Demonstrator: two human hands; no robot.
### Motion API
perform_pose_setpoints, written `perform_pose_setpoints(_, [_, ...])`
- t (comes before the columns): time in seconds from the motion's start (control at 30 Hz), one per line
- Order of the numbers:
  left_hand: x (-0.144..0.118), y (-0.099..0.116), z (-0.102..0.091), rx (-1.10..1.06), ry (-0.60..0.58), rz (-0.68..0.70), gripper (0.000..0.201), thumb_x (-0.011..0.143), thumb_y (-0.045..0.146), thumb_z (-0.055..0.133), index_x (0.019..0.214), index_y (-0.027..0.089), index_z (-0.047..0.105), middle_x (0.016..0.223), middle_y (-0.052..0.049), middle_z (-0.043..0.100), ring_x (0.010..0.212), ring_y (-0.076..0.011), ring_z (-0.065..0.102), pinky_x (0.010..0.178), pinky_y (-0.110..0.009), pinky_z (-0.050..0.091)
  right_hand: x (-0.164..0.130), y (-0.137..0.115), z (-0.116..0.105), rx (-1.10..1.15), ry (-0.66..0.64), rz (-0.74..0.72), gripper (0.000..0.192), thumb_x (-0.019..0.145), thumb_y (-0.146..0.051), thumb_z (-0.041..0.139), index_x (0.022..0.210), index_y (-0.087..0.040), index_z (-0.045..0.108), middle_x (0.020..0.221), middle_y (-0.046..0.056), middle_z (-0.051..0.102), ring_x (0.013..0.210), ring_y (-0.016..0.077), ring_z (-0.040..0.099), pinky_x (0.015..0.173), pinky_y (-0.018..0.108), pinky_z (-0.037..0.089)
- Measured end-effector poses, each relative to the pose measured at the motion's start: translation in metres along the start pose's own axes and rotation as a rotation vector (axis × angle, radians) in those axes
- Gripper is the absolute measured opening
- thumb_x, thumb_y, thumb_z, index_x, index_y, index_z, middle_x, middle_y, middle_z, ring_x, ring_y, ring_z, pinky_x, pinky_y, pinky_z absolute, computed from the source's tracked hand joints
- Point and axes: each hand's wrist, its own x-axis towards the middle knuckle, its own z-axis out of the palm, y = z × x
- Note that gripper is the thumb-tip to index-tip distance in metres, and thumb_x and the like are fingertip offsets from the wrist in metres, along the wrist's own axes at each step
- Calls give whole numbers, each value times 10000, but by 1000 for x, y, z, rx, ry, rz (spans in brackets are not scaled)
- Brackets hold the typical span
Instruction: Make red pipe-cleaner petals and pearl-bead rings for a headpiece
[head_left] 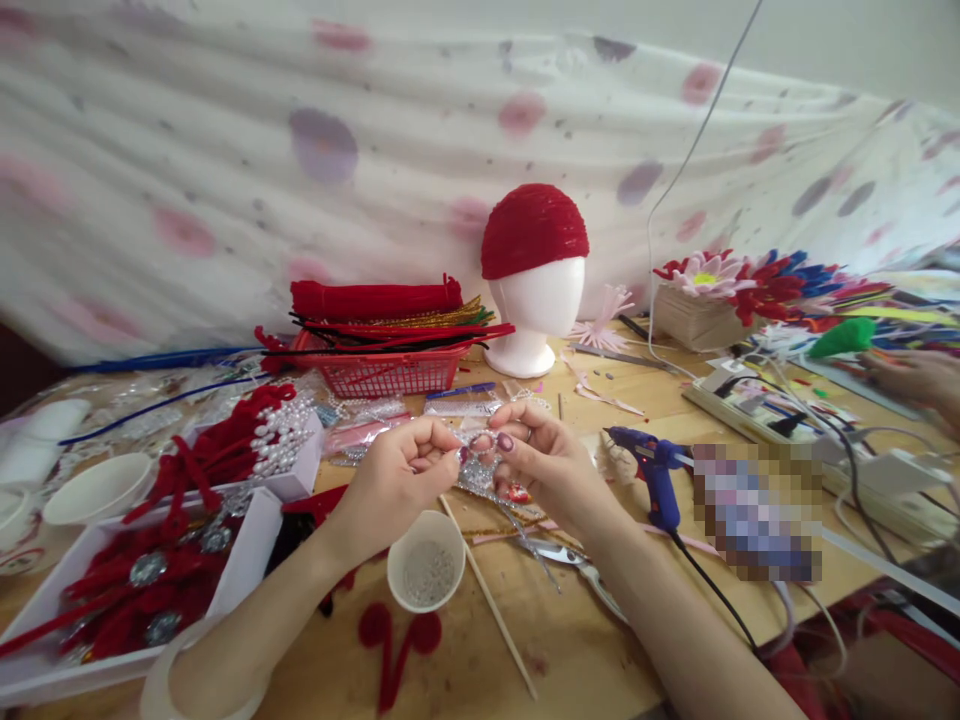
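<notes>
My left hand (405, 475) and my right hand (547, 460) meet above the middle of the table, fingertips pinched close together. Whatever lies between the fingertips is too small to make out. Just below them a paper cup (426, 562) holds tiny pale beads. A thin wooden stick (491, 610) lies beside the cup. In front of the cup are two red fuzzy stems with coiled ends (401, 645). Silver tinsel stems (536, 545) and a pair of scissors (574, 560) lie under my right hand.
A blue glue gun (652, 470) with its cord is at the right, near a power strip (780, 430). Behind stand a red basket (390, 372) of stems and a red-capped foam head (536, 290). White boxes (240, 555) of red pieces fill the left. Another person's hand (915, 380) works far right.
</notes>
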Motion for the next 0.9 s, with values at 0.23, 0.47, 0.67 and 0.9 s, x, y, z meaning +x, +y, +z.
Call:
perform_pose_setpoints(0.23, [-5, 2, 5, -100, 3, -17, 135, 727, 307, 627, 747, 200, 547, 480, 104, 447, 401, -61, 321, 398, -195, 231, 2, 8, 1, 125, 17, 74, 367, 638, -311, 942, 875, -214, 679, 651, -49, 731, 479, 72, 577, 482, 163, 478])
perform_pose_setpoints(0.47, [-2, 0, 1, -100, -32, -18, 150, 746, 323, 639, 764, 205, 549, 437, 129, 376, 386, -58, 276, 381, -198, 178, 0, 9, 2, 155, -7, 60, 342, 671, -387, 918, 860, -215, 692, 647, -44, 699, 533, 82, 582, 537, 184, 474])
perform_pose_setpoints(0.67, [-3, 2, -4, -87, -42, 16, 127, 742, 297, 637, 731, 200, 556, 433, 123, 385, 381, -57, 288, 380, -197, 194, 6, 7, 1, -30, 33, -17, 311, 709, -412, 869, 880, -220, 694, 687, -15, 677, 600, 120, 598, 566, 230, 491])
perform_pose_setpoints(0.9, [6, 3, -30, -181, 146, 181, 108, 751, 261, 683, 758, 190, 601, 483, 102, 436, 389, -51, 331, 386, -189, 238, -37, -6, 19, -421, 239, -337, 64, 884, -278, 721, 844, -240, 689, 704, -36, 605, 580, 88, 516, 538, 191, 429])
